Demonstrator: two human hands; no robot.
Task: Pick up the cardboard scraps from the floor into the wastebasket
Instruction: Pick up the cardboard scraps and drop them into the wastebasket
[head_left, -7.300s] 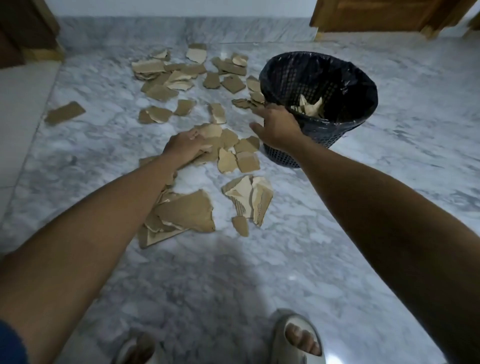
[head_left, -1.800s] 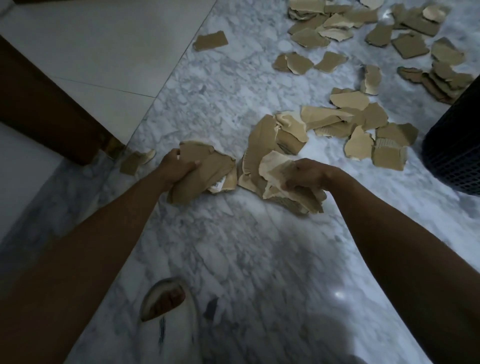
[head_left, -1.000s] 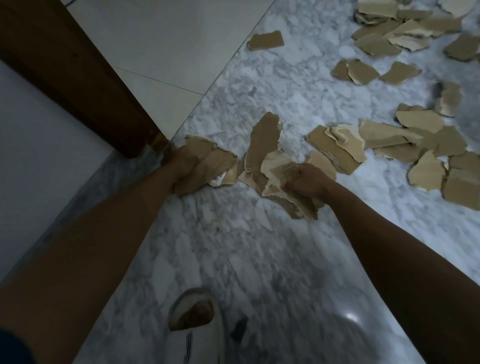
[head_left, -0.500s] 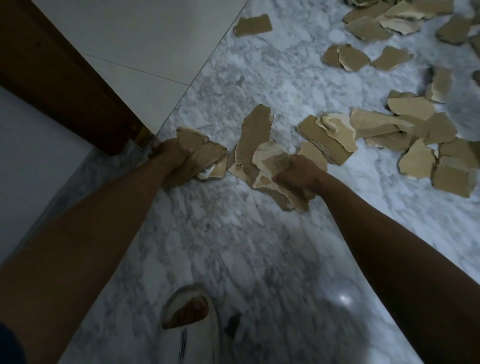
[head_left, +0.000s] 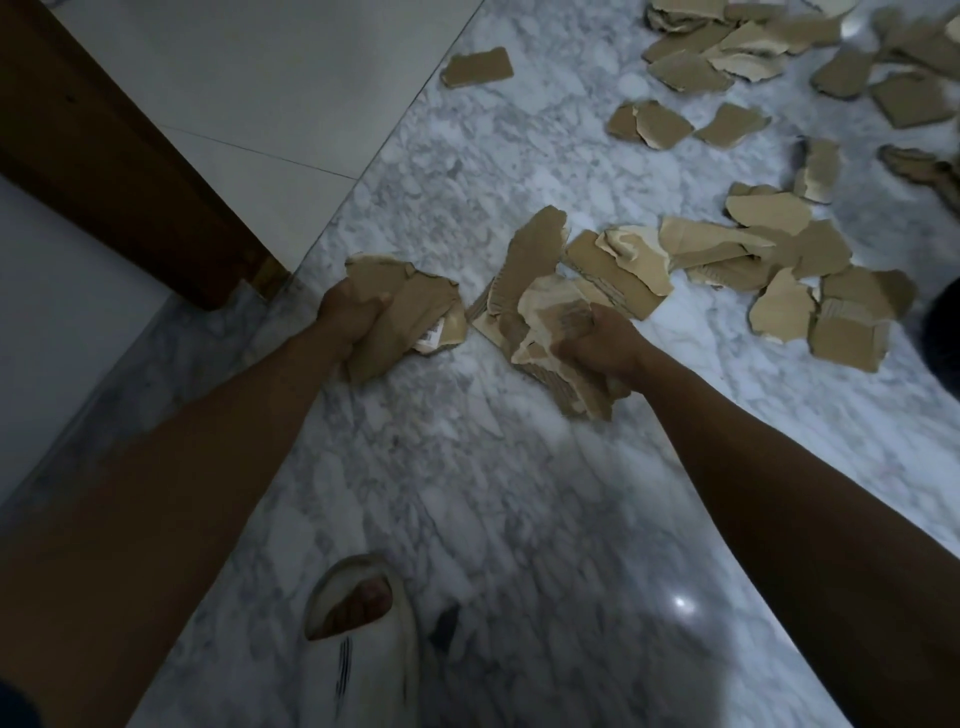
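Both fists full here: my left hand (head_left: 349, 317) is curled tight around a wad of cardboard pieces (head_left: 410, 317) at centre-left of the frame, one piece showing a small printed label, and my right hand (head_left: 597, 343) clutches a second crumpled bundle (head_left: 540, 312) just right of centre, low over the marble floor (head_left: 467, 467). Loose cardboard scraps (head_left: 779, 270) lie scattered across the upper right, with one lone piece (head_left: 477, 66) near the top centre beside the plain white tile. A dark sliver of the wastebasket (head_left: 943, 338) peeks in at the right edge. My sandalled foot (head_left: 358, 623) sits at bottom centre, and a brown wooden frame (head_left: 104, 145) runs down the upper left.
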